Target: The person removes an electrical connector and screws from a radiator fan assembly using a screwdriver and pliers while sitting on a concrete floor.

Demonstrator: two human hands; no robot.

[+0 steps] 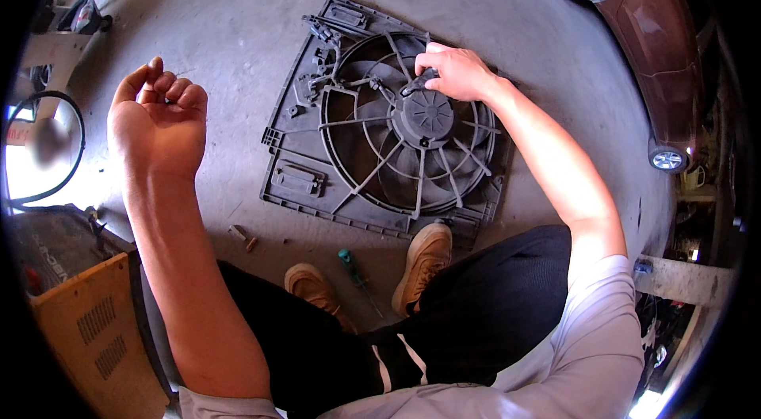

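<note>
A black radiator fan assembly [349, 189] lies flat on the floor in front of me, its round motor [428, 116] at the hub of the spokes. My right hand [460, 74] reaches over the hub's upper edge. Its fingers close on a small black plug-like piece [418, 84] beside the motor, partly hidden by the fingers. Raised to the left, apart from the fan, is my left hand [162, 122] with its palm facing up. Its fingers are curled and the thumb comes up to them; anything pinched there is too small to make out.
A screwdriver [349, 264] with a teal handle lies between my shoes [428, 260]. Small loose pieces [242, 237] are left of it. An orange-sided box [95, 332] stands at lower left, near a black hoop-shaped cable [82, 133]. A brown-red car [658, 46] is at upper right.
</note>
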